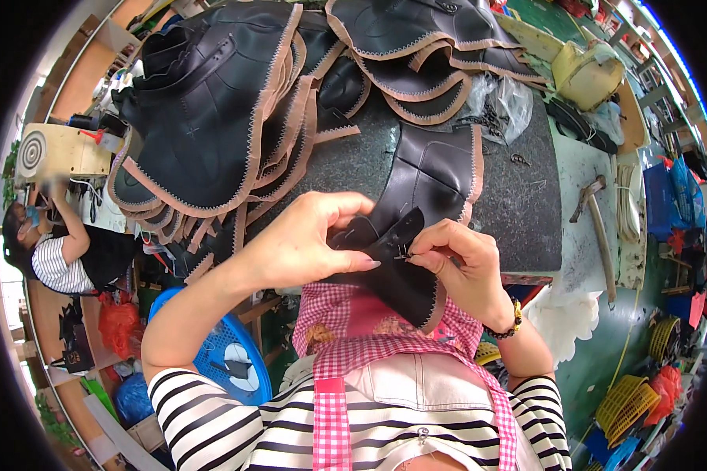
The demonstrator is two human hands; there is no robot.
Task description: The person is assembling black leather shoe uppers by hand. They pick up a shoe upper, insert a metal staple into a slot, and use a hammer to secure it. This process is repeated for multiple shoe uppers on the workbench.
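Observation:
A black leather shoe upper (424, 173) with tan, zigzag-stitched edging lies partly on the dark work board and hangs over its near edge toward my apron. My left hand (302, 239) grips the near part of the upper, thumb on top and fingers curled behind the leather. On the other side, my right hand (463, 259) pinches a small metal buckle (401, 253) by the black strap (399, 232). The fingertips partly hide the buckle, so how the strap passes through it cannot be made out.
Stacks of similar uppers (204, 118) cover the board's far left and far side (401, 31). A clear plastic bag (507, 106) holds small dark pieces. A hammer (593, 212) lies to the right. A blue basket (228, 357) stands lower left. Another person (63, 243) works at far left.

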